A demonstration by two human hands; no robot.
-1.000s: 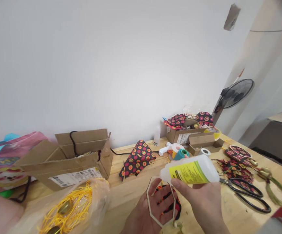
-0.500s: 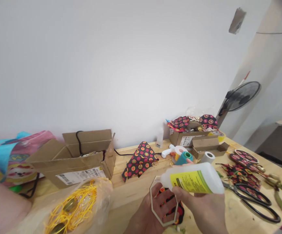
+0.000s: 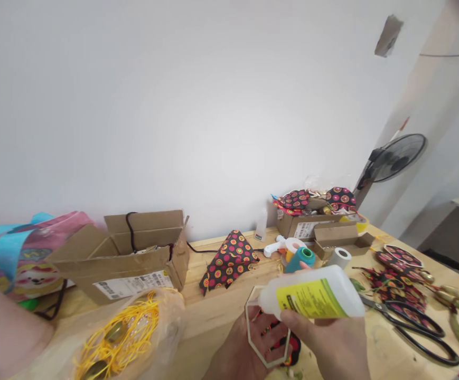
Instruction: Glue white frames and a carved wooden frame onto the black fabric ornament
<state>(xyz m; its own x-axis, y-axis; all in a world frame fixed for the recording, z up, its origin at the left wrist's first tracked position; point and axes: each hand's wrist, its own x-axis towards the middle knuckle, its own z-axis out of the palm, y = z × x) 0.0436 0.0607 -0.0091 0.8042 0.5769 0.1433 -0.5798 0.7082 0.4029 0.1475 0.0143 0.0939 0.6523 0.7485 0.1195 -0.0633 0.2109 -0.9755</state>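
My right hand (image 3: 322, 338) is wrapped round a white plastic bottle (image 3: 350, 295) with a yellow label, tipped on its side. Its neck points left, at the upper edge of a pale octagonal frame (image 3: 255, 345). Whether anything flows from the tip is hidden. My left hand (image 3: 239, 338) supports that frame from behind, palm up, with the fingers showing through its opening. Below the fingers lies dark fabric (image 3: 294, 348) with a red pattern, partly covered. Beyond my hands a folded piece of dotted fabric (image 3: 233, 258) rests on the wooden table (image 3: 197, 322).
Left are an open cardboard box (image 3: 134, 274), a plastic bag of yellow cords (image 3: 126, 332) and a pink bag (image 3: 35, 258). Right are black-handled scissors (image 3: 415, 327), a teal thread spool (image 3: 302, 258), fabric scraps (image 3: 399, 290) and a box of fabric pieces (image 3: 296, 224). A fan (image 3: 397, 158) stands behind.
Almost nothing differs. The bottle has shifted very slightly over the frame, and the whole view has moved a little; both hands keep their hold.
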